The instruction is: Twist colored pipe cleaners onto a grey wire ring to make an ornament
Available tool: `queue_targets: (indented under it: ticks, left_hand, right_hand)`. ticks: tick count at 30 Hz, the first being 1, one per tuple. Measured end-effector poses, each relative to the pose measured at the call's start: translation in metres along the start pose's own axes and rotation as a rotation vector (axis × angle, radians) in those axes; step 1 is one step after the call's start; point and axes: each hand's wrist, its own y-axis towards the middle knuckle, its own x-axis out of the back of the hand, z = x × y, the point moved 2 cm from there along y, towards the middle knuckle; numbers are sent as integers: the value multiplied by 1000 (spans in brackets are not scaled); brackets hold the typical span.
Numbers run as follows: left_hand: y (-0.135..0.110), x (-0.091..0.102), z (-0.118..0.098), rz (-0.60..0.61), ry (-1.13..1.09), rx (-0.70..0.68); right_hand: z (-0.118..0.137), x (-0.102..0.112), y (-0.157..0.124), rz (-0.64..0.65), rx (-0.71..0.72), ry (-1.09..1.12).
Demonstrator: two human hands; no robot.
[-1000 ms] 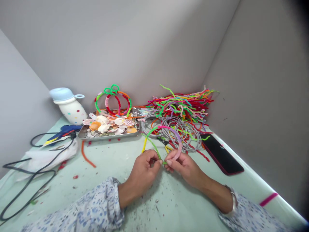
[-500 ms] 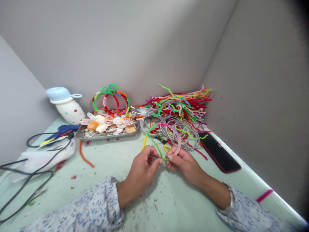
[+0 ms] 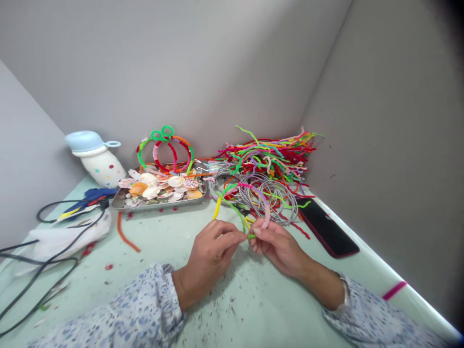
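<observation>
Head view shows grey walls (image 3: pixel 203 72) cornering a speckled, pale-green tabletop (image 3: pixel 163 241). Above it, the right hand (image 3: pixel 277 244) pinches the multicoloured ring (image 3: pixel 267 212); the left hand (image 3: pixel 213 249) pinches its green strip (image 3: pixel 243 221)

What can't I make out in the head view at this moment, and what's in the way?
All in the head view:
- Whether the ring closes: the left hand covers its lower yellow side.
- Whether the left hand grips the green stem: contact too small and blurred.
- The yellow-handled tool's type: the right hand and clutter block it.
- The tray's floor: covered by shells.
</observation>
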Motion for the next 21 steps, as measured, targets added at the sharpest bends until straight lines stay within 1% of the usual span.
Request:
queue_targets:
  ticks: [8,17,21]
  left_hand:
    - [-1,1,2,-16,74,-72]
    - [3,1,1,-56,87,-110]
    - [3,-1,2,-54,108,-111]
  right_hand:
    - [-1,0,0,18,2,16]
    - [1,-1,-2,28,7,18]
    - [1,-1,-2,29,18,-4]
